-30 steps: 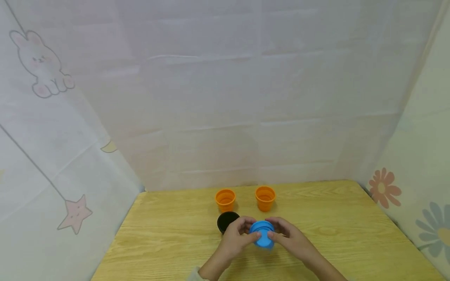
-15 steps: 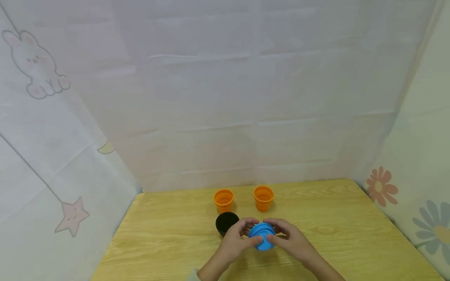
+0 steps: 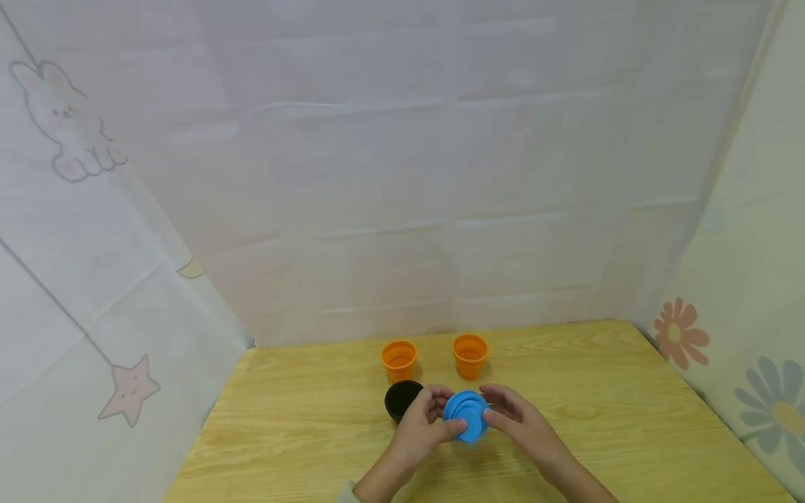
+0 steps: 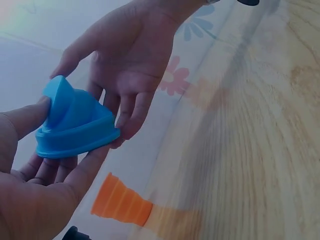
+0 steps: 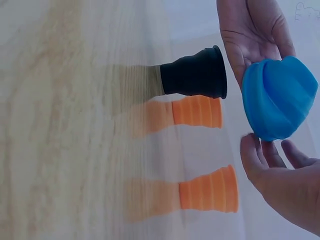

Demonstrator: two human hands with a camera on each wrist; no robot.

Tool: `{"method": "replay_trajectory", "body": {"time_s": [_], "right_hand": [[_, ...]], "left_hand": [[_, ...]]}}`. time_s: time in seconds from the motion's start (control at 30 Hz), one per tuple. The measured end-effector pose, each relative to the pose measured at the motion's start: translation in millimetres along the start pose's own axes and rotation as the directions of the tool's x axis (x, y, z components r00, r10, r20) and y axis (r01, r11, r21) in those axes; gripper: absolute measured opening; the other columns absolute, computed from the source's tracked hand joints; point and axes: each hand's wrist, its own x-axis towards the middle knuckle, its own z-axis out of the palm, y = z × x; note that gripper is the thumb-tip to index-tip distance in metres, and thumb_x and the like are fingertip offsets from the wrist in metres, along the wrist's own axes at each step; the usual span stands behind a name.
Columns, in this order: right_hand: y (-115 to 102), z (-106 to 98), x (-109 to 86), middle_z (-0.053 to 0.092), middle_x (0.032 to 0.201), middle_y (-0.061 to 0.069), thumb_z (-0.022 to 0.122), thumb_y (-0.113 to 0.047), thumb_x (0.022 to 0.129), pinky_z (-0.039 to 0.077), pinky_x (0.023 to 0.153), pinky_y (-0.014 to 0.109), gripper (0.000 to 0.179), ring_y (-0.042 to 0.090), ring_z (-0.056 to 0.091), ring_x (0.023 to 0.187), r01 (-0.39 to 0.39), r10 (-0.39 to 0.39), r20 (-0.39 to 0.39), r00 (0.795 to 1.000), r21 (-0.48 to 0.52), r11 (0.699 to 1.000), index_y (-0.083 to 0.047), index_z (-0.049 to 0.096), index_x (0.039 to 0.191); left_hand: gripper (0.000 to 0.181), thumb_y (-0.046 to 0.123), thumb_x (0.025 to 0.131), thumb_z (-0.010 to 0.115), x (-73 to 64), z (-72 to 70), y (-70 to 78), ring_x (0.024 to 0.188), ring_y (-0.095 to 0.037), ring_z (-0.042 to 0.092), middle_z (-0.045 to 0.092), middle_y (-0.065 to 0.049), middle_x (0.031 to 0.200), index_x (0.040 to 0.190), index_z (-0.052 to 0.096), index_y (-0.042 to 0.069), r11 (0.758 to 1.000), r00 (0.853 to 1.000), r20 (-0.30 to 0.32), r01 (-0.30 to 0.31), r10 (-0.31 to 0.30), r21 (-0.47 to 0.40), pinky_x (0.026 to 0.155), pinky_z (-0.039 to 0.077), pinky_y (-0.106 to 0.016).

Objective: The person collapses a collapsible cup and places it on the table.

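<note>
A blue collapsible cup (image 3: 467, 417) is held up over the table, partly folded and lopsided, its base tilted toward me. My left hand (image 3: 420, 429) grips it, thumb pressed on the base and fingers under the rim. From the other side, my right hand (image 3: 525, 429) has its thumb on the cup's edge and fingertips by the rim. The left wrist view shows the cup (image 4: 75, 130) with one wall pushed in and slanting. Just beyond the left hand stands a black cup (image 3: 402, 398), partly hidden by that hand.
Two orange ribbed cups, a left one (image 3: 399, 363) and a right one (image 3: 470, 358), stand upright farther back on the wooden table (image 3: 302, 419). White cloth (image 3: 377, 175) hangs behind the table and at both sides.
The blue cup has turned so its base faces me more, and its wall looks more folded down. My right fingers have spread slightly away from the rim. The other cups have stayed put.
</note>
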Motion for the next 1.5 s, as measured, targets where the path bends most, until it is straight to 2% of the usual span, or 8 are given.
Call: {"method": "replay_trajectory", "body": {"time_s": [0.13, 0.2, 0.37, 0.57, 0.77, 1.03, 1.33, 1.5], "right_hand": [[2.0, -1.3, -0.9, 0.054, 0.14, 0.022, 0.056, -0.021, 0.105, 0.051, 0.104, 0.046, 0.059, 0.027, 0.063, 0.12, -0.022, 0.01, 0.113, 0.994, 0.109, 0.994, 0.003, 0.032, 0.154], [2.1, -1.6, -1.3, 0.058, 0.137, 0.02, 0.058, -0.023, 0.105, 0.051, 0.104, 0.047, 0.062, 0.026, 0.063, 0.118, -0.036, 0.022, 0.123, 0.992, 0.11, 0.993, 0.002, 0.031, 0.154], [0.8, -4.5, -0.9, 0.061, 0.133, 0.016, 0.064, -0.028, 0.101, 0.054, 0.099, 0.043, 0.061, 0.025, 0.063, 0.116, -0.063, 0.06, 0.072, 0.996, 0.04, 0.997, -0.002, 0.041, 0.152], [1.7, -9.4, 2.2, 0.063, 0.13, 0.015, 0.063, -0.026, 0.102, 0.055, 0.096, 0.037, 0.055, 0.026, 0.062, 0.115, -0.043, 0.043, 0.109, 0.993, 0.006, 0.999, -0.006, 0.046, 0.15], [0.8, -8.2, 3.7, 0.061, 0.13, 0.013, 0.064, -0.025, 0.101, 0.053, 0.095, 0.034, 0.055, 0.028, 0.059, 0.114, -0.031, 0.032, 0.103, 0.994, -0.008, 0.999, -0.008, 0.046, 0.15], [-1.6, -2.5, -0.3, 0.054, 0.142, 0.018, 0.059, -0.028, 0.104, 0.053, 0.1, 0.033, 0.062, 0.027, 0.057, 0.125, -0.062, 0.057, 0.075, 0.996, 0.07, 0.996, -0.002, 0.035, 0.154], [-5.5, -2.7, -4.0, 0.056, 0.141, 0.018, 0.06, -0.028, 0.103, 0.054, 0.098, 0.042, 0.059, 0.026, 0.059, 0.121, -0.069, 0.063, 0.077, 0.995, 0.076, 0.995, -0.003, 0.04, 0.153], [-4.6, -7.7, -4.4, 0.055, 0.144, 0.019, 0.061, -0.025, 0.103, 0.052, 0.101, 0.043, 0.055, 0.03, 0.057, 0.126, -0.034, 0.032, 0.097, 0.995, 0.025, 0.999, -0.003, 0.044, 0.151]], "left_hand": [[0.057, 0.023, 0.09, 0.08, -0.9, 0.3, -2.7, 0.104, -0.021, 0.058, 0.058, -0.01, 0.113, 0.13, 0.046, 0.002, 0.998, 1.0, -0.022, 0.018, -0.019, -0.054, 0.085, 0.057, -0.029], [0.057, 0.024, 0.089, 0.08, -1.5, -0.2, -3.9, 0.104, -0.021, 0.057, 0.057, -0.009, 0.114, 0.129, 0.046, 0.002, 0.999, 1.0, -0.023, 0.02, -0.021, -0.042, 0.087, 0.055, -0.027], [0.056, 0.027, 0.088, 0.082, -0.4, -3.0, -3.8, 0.1, -0.022, 0.056, 0.058, -0.009, 0.112, 0.126, 0.05, 0.002, 0.997, 1.0, 0.005, -0.011, 0.011, 0.079, 0.088, 0.051, -0.025], [0.062, 0.031, 0.086, 0.083, -0.4, -6.0, -2.5, 0.095, -0.022, 0.058, 0.061, -0.007, 0.108, 0.135, 0.055, 0.006, 0.986, 0.998, 0.058, 0.007, -0.018, 0.169, 0.079, 0.054, -0.025], [0.062, 0.023, 0.087, 0.083, -2.6, -6.0, -4.6, 0.095, -0.023, 0.061, 0.059, -0.01, 0.112, 0.134, 0.048, 0.002, 0.997, 0.997, 0.079, 0.018, -0.023, 0.073, 0.079, 0.06, -0.031], [0.06, 0.02, 0.09, 0.079, -1.4, -5.1, -6.8, 0.098, -0.021, 0.061, 0.061, -0.01, 0.115, 0.133, 0.041, 0.001, 0.998, 0.995, 0.095, -0.013, 0.018, -0.06, 0.082, 0.062, -0.039], [0.059, 0.019, 0.091, 0.078, -6.4, -4.8, -4.1, 0.102, -0.022, 0.059, 0.061, -0.009, 0.115, 0.136, 0.042, 0.003, 1.0, 0.995, 0.098, -0.002, 0.002, 0.001, 0.088, 0.057, -0.03], [0.052, 0.025, 0.101, 0.064, -8.2, -5.9, 0.6, 0.1, -0.021, 0.063, 0.06, -0.01, 0.112, 0.141, 0.044, 0.0, 1.0, 0.988, 0.149, 0.03, -0.029, -0.007, 0.091, 0.058, -0.046]]}}
